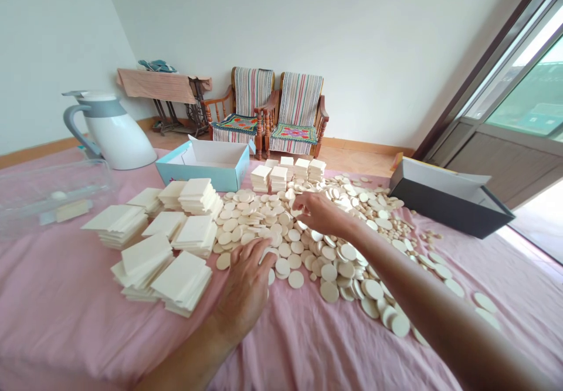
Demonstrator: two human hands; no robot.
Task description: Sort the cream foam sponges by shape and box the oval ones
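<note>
A wide heap of thin, round, pale wooden discs [295,279] spreads over the pink cloth in front of me. My left hand [248,276] rests at the heap's near left edge, palm down, its fingers apart and touching the discs. A disc shows in the gap between thumb and forefinger. Over the middle of the heap, my right hand [319,212] has its fingers bent together and pointing left; whatever lies in the fingertips is hidden. Several stacks of square pale wooden pieces [182,279] stand left of my left hand. More square stacks [278,177] stand behind the heap.
A light blue open box [202,174] lies beyond the stacks, and a black open box [444,203] at the right. A white jug [118,133] and a clear plastic container [57,189] are at left. Smaller wooden pieces [396,227] lie near the black box. Two chairs [292,112] stand behind.
</note>
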